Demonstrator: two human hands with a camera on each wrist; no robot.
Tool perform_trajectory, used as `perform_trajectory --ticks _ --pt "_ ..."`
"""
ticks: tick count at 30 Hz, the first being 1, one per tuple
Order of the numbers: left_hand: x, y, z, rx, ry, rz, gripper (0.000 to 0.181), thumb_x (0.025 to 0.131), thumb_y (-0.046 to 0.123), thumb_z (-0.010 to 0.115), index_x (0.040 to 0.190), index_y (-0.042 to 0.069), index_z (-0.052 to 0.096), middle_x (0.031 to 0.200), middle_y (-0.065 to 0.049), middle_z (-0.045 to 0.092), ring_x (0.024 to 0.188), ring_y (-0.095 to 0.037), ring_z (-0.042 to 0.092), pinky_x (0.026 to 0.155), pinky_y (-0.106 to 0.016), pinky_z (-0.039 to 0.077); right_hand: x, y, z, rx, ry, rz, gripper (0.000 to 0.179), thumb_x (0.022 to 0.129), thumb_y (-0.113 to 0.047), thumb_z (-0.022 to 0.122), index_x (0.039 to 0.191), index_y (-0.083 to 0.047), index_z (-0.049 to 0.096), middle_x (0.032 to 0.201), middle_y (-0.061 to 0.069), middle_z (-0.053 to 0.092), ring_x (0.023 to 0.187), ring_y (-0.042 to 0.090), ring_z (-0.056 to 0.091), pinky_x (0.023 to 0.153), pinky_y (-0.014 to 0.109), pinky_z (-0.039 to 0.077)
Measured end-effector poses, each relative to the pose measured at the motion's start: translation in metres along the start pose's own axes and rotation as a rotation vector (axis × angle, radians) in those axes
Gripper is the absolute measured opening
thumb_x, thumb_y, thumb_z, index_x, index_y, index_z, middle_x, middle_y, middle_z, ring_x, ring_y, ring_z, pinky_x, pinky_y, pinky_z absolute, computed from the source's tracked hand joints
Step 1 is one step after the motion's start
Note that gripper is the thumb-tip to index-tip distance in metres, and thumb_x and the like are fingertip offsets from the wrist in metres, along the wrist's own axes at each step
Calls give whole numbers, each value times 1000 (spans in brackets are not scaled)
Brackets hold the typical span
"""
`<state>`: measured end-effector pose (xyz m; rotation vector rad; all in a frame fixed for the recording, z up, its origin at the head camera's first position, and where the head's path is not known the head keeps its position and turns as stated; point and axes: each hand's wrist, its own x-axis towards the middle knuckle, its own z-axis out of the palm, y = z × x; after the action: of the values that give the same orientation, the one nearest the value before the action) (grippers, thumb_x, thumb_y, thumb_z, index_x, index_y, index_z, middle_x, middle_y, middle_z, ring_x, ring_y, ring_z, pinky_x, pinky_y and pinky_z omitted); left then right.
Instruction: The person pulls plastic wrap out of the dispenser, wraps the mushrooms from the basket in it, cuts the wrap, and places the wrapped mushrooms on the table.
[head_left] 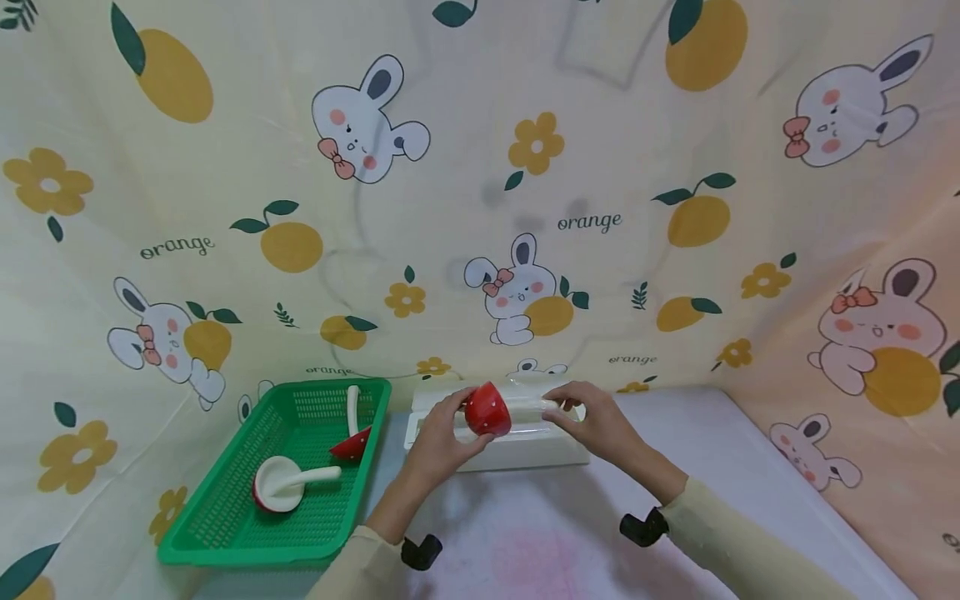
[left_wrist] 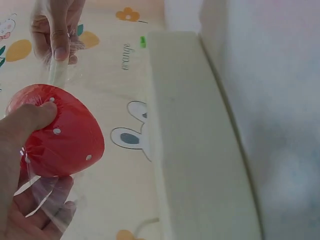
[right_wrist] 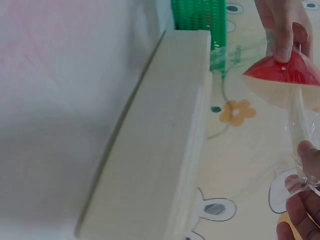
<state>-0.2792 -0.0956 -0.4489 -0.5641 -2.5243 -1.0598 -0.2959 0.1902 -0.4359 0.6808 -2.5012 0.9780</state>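
Note:
A toy mushroom (head_left: 487, 410) with a red, white-dotted cap is held in the air, lying sideways between both hands. My left hand (head_left: 441, 440) grips the cap, thumb on one side and fingers on the other. At the other end, my right hand (head_left: 600, 423) pinches the pale stem (right_wrist: 298, 117) near its tip. Clear plastic film (left_wrist: 50, 202) wraps the mushroom, gathered in creases under the left fingers and bunched at the stem end. Just behind and below the hands stands a long white box (head_left: 525, 456).
A green mesh basket (head_left: 247, 557) stands to the left, holding a mushroom (head_left: 279, 490) with its stem up and another red-capped mushroom (head_left: 351, 447). Behind the table (head_left: 660, 492) hangs a cloth (head_left: 450, 208) printed with rabbits and oranges.

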Motion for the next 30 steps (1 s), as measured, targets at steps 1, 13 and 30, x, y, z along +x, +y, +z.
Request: perform_trajectory --ticks 1,13,30 --pt "2 1 -2 4 3 2 84 80 20 97 152 14 55 144 -5 66 132 -27 61 102 -48 59 2 -1 -1 -8 2 -5 29 92 -23 88 119 -19 79 111 -5 76 98 16 65 86 38 61" --pt "18 12 -17 33 10 15 84 82 18 97 154 16 54 148 -6 64 136 -29 60 105 -47 58 17 -12 -18 -30 32 -23 31 92 -22 88 121 -15 80 109 -3 77 96 17 65 81 37 59" --pt "34 19 -28 1 33 45 86 81 12 96 155 14 53 149 -9 63 136 -31 59 104 -50 58 29 -23 -31 -19 69 -39 32 92 -22 88 122 -13 81 107 -1 78 95 19 64 81 36 53"
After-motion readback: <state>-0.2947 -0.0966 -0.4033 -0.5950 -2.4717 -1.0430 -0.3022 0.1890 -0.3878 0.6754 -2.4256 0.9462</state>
